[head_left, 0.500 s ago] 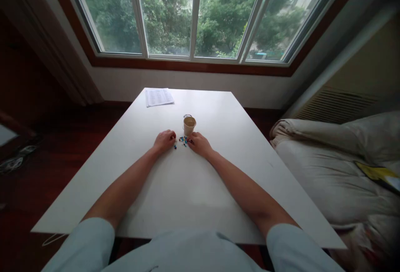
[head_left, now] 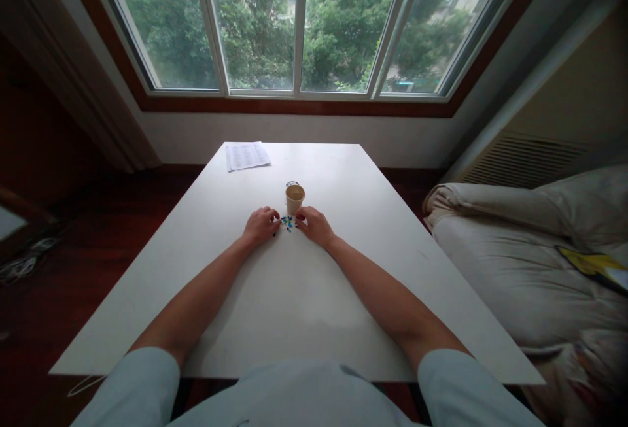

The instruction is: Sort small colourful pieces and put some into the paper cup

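Note:
A small pile of colourful bits (head_left: 287, 222), blue, yellow and dark, like beads, lies on the white table (head_left: 294, 309). Just left of it, my left hand (head_left: 261, 225) rests with its fingers curled toward the thumb at the pile's edge; anything between the tips is too small to make out. From the other side, my right hand (head_left: 314, 224) bends its fingers and thumb in a pinch by the pile, contents hidden. Right behind the bits stands a beige paper cup (head_left: 295, 199), upright, close to my right fingertips. One dark bit lies below my left fingers.
A thin dark looped item (head_left: 292, 184) shows behind the cup. Printed sheets (head_left: 248, 155) lie at the table's far left corner. Beyond the table is a window (head_left: 299, 28); a covered sofa (head_left: 510, 257) stands along the right.
My left hand has come slightly closer to the pile, its fingertips now at the left edge of the bits. My right hand stays beside the cup. The whole view has shifted a little.

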{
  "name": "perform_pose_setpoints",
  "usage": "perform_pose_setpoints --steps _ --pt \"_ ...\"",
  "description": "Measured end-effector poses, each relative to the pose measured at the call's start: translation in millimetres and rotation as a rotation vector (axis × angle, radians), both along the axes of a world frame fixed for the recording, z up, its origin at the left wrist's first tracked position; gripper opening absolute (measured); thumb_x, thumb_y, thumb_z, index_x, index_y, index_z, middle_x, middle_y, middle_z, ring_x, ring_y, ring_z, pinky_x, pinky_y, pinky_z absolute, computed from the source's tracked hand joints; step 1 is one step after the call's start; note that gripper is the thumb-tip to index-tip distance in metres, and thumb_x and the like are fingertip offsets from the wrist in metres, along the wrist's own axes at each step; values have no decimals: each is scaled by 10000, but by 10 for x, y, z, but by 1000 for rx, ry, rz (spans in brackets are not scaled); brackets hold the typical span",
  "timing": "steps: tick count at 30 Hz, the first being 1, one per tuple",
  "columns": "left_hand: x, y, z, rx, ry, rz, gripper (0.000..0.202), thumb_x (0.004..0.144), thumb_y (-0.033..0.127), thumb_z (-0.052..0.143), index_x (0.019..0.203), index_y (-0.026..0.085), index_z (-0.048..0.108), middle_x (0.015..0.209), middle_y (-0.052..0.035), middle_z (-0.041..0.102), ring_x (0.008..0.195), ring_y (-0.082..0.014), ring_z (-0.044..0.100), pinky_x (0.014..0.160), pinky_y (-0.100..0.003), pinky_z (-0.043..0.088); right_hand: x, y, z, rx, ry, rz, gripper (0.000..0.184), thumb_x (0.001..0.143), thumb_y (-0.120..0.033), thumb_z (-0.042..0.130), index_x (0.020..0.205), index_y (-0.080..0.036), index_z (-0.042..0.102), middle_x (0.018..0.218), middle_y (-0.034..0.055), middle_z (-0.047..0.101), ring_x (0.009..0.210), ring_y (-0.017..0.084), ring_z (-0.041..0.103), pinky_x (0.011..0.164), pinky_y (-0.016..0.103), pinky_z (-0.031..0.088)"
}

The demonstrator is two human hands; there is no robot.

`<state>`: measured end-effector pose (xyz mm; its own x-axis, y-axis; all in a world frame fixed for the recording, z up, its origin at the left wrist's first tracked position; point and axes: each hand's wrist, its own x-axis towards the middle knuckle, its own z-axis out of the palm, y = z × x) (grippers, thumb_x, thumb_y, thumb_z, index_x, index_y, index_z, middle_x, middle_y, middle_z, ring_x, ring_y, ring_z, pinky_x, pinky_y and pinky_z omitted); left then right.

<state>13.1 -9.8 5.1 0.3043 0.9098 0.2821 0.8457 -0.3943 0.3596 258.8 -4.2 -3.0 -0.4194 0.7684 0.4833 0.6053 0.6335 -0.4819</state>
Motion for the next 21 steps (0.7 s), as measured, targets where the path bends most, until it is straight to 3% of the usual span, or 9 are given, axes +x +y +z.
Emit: perform_pose_setpoints --steps 9,21 --pt "138 -61 -5 48 100 -25 177 943 288 609 1005 241 769 1051 -91 703 964 -243 627 883 -380 492 27 -20 26 46 153 -55 74 956 -222 543 985 -229 611 885 33 653 810 194 579 769 307 469" --pt "136 -43 -17 65 54 -66 172 932 228 590 949 227 760 1032 -96 706 995 -249 620 928 -399 501 -19 -108 133 159 121 -58 173 1014 -225 466 980 -251 633 917 72 629 924 239 584 848 369 491"
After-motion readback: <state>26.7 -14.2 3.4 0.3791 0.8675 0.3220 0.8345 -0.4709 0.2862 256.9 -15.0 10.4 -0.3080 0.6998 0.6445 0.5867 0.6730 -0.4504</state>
